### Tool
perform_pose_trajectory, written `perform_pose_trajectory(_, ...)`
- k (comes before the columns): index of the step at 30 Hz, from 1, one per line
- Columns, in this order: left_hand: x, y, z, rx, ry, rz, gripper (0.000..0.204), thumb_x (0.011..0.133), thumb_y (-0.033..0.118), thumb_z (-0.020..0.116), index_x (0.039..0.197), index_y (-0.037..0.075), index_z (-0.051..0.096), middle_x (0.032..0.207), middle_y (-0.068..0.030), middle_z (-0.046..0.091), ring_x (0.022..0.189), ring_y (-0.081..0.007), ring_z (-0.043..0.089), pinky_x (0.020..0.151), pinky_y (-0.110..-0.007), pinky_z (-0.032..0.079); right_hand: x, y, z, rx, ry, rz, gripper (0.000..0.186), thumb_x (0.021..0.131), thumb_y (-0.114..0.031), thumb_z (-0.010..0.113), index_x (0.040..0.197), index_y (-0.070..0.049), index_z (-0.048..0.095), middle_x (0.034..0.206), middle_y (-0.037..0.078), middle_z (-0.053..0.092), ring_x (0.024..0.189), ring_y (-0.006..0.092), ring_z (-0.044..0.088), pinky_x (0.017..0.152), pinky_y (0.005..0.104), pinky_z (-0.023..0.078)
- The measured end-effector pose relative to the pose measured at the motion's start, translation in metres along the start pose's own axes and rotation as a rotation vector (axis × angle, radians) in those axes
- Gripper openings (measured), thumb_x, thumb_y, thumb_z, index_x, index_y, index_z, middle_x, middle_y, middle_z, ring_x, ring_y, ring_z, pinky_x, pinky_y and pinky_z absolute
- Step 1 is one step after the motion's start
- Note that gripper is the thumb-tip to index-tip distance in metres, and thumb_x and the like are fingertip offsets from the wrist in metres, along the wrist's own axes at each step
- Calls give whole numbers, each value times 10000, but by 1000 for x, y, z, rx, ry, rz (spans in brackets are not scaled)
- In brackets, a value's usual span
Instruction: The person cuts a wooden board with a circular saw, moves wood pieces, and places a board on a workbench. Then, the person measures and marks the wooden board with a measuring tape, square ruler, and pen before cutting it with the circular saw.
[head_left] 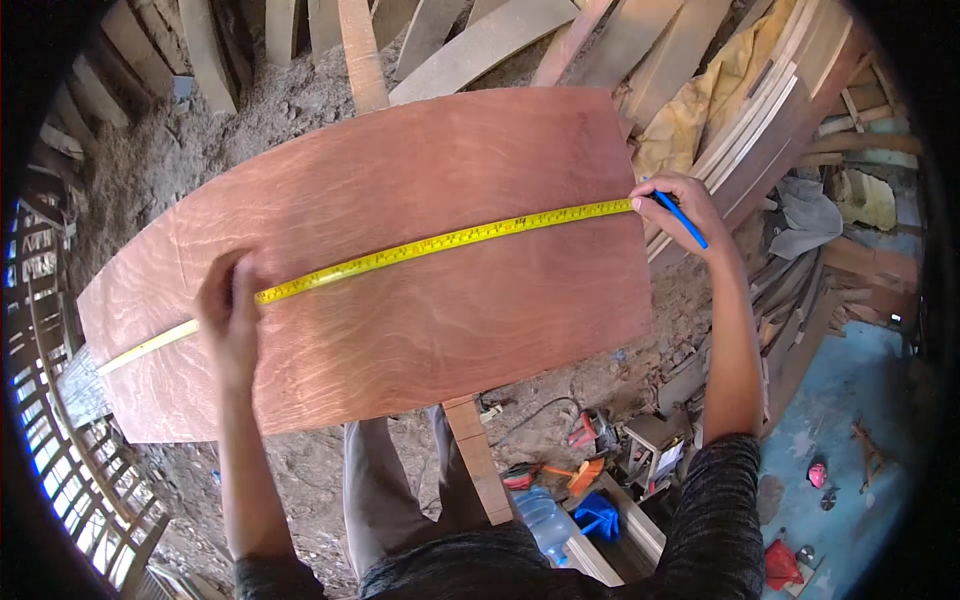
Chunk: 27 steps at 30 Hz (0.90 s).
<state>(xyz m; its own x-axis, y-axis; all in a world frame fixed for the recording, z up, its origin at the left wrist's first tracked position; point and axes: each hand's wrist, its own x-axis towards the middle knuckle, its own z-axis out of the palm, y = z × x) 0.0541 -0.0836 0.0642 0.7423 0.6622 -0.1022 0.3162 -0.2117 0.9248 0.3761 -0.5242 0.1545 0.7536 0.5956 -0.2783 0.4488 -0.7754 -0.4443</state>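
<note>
A reddish-brown plywood sheet (450, 330) lies before me, with a curved far edge. Across it runs the yellow blade of a tape measure (430, 244), from the left edge to near the right edge. My right hand (680, 205) pinches the blade's right end at the board's edge and also holds a blue pen (682, 220), which slants down across the fingers. Over the blade on the left part of the sheet is my left hand (230, 305), its fingers curled and blurred by motion; whether they grip the blade is unclear.
A wooden plank (475, 460) juts out under the sheet's near edge. Beyond stand several boards (490, 50) on dirt ground. At lower right are a water jug (543, 522), an orange tool (583, 476), a blue object (597, 515) and a wooden box. Scrap wood is piled at right.
</note>
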Motion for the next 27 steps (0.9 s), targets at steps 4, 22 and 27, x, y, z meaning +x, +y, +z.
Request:
perform_pose_trajectory(4, 38, 98, 118, 126, -377, 297, 275, 953, 275, 741, 1123, 59, 752, 859, -88, 719, 742, -164, 649, 694, -325, 533, 3, 10, 4, 47, -36, 3, 275, 911, -280, 762, 981, -14, 773, 775, 61, 684, 711, 136, 633, 666, 308, 493)
perform_pose_trajectory(22, 89, 148, 362, 283, -997, 1171, 411, 826, 520, 780, 1095, 210, 775, 1190, -21, 719, 1291, -277, 555, 1177, -532, 311, -4, 27, 13, 48, 43, -5, 202, 874, -135, 808, 999, -7, 715, 777, 33, 640, 692, 90, 566, 645, 273, 468)
perform_pose_trajectory(27, 90, 144, 364, 295, -951, 1137, 421, 803, 533, 792, 1098, 234, 779, 1183, 6, 718, 1343, -262, 527, 1225, -584, 207, -4, 33, 21, 96, 69, 44, 264, 838, -191, 844, 994, -29, 708, 721, 42, 611, 659, 104, 540, 634, 289, 459)
